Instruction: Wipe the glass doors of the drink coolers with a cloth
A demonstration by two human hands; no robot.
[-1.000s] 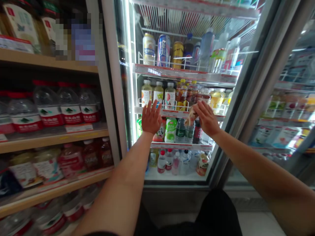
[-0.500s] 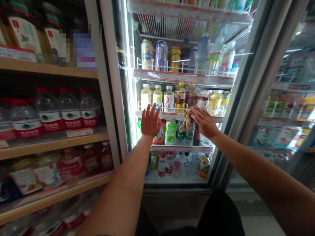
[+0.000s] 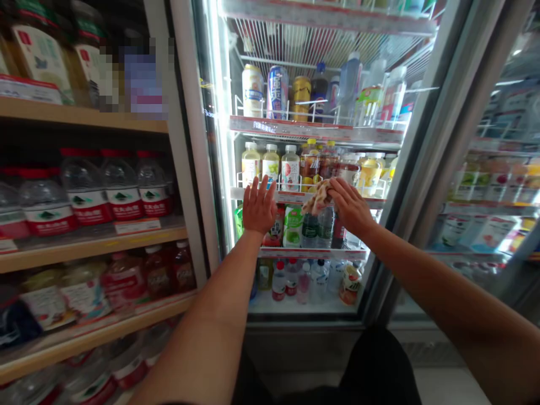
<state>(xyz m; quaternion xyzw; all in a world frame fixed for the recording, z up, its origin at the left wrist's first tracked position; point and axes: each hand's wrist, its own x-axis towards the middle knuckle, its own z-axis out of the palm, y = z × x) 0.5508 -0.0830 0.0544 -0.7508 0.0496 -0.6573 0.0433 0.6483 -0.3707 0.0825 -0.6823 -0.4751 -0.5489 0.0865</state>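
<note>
My left hand (image 3: pixel 258 206) lies flat with fingers stretched out against the glass door (image 3: pixel 295 169) of a drinks fridge, at the height of the third shelf. My right hand (image 3: pixel 349 205) presses a crumpled brownish cloth (image 3: pixel 317 197) against the same glass, a little to the right. Behind the glass stand rows of bottles (image 3: pixel 270 164) and cans (image 3: pixel 278 90) on wire shelves with red price strips.
A wooden shelf unit (image 3: pixel 93 247) on the left holds large water bottles (image 3: pixel 118 188) and reddish drink bottles. A second fridge door (image 3: pixel 498 185) stands to the right, past a metal frame (image 3: pixel 426 169). My dark-clothed knees (image 3: pixel 371 365) are low in the centre.
My right hand with the cloth has slid down and left across the glass, then slightly back up. The left hand has stayed flat in nearly the same place.
</note>
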